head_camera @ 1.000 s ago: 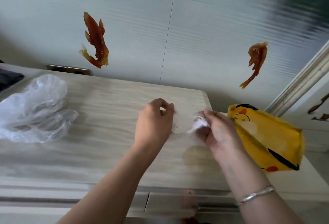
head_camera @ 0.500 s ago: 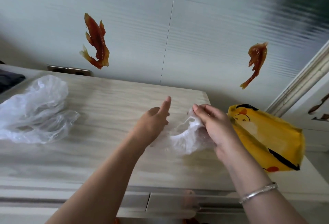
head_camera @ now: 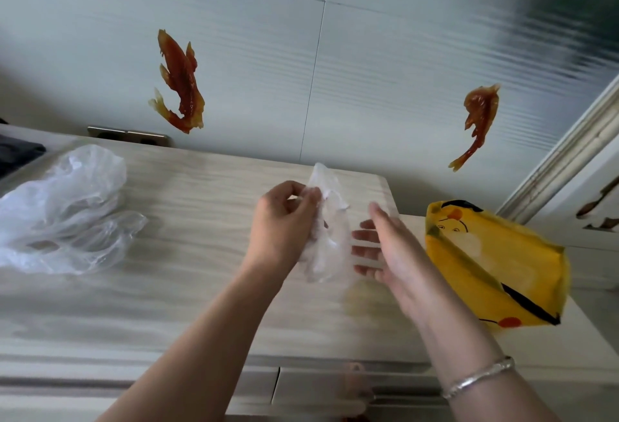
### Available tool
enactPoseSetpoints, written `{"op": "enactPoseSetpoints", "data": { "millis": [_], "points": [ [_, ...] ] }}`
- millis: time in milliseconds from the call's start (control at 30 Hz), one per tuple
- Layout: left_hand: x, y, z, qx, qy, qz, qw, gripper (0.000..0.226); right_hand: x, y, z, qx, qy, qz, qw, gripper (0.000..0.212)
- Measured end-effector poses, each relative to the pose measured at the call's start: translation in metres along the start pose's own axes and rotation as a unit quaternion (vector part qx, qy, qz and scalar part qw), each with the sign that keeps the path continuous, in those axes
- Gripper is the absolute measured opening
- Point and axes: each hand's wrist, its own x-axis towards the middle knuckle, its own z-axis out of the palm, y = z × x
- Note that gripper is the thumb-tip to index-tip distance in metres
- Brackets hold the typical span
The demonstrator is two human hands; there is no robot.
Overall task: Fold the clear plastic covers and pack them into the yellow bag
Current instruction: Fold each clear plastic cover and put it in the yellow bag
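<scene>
**Head view: one clear cover held up over the bench**

In the head view we see the left hand (head_camera: 284,220) with its fingers (head_camera: 310,195) curled round a crumpled clear plastic cover (head_camera: 330,237), holding it upright above the pale wood-grain bench (head_camera: 201,287). The right hand (head_camera: 392,254) sits just beside the cover, palm turned toward it, its fingers straight and spread; they are blurred, and we cannot tell whether they touch the plastic. A silver bangle (head_camera: 479,376) circles the right wrist.

The yellow bag (head_camera: 495,264), printed with a cartoon face, lies on the bench's right end, just beyond the right hand. A loose heap of further clear covers (head_camera: 63,213) rests on the bench's left side, well apart from both hands. Two orange fish decals (head_camera: 179,83) are stuck on the wall behind.
</scene>
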Motion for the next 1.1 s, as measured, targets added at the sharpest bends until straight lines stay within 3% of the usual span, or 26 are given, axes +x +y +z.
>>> {"op": "enactPoseSetpoints", "data": {
  "millis": [100,200,367,433,533,633,833,1000,1100],
  "points": [
    [-0.003,0.002,0.005,-0.025,0.003,0.021,0.999,0.023,-0.004,0.004,0.004,0.011,-0.089,0.008,0.996,0.023],
    [-0.001,0.0,0.009,-0.03,0.013,0.036,0.999,0.02,-0.006,0.002,0.007,0.069,-0.163,0.026,0.984,0.024],
    [0.0,-0.004,0.012,0.014,0.033,0.069,0.997,0.02,-0.006,0.001,0.006,0.12,-0.198,0.054,0.971,0.026],
    [-0.001,-0.006,0.013,0.033,0.029,0.083,0.996,0.019,-0.004,0.001,0.007,0.128,-0.194,0.059,0.971,0.033],
    [-0.001,-0.007,0.013,0.062,0.037,0.103,0.992,0.017,-0.003,0.001,0.008,0.126,-0.178,0.05,0.975,0.013],
    [0.0,-0.007,0.009,0.076,0.078,0.1,0.989,0.018,0.001,0.001,0.003,0.169,-0.101,0.05,0.979,0.006],
    [0.007,-0.009,-0.004,0.068,0.159,0.041,0.984,0.015,0.009,0.002,-0.011,0.23,0.013,0.037,0.972,0.013],
    [0.009,-0.014,-0.007,0.081,0.18,0.013,0.98,0.014,0.007,0.004,-0.008,0.235,0.038,0.031,0.971,0.026],
    [0.006,-0.015,-0.005,0.047,0.152,0.003,0.987,0.014,0.004,0.004,-0.001,0.197,-0.006,0.068,0.978,0.041]
  ]
}}
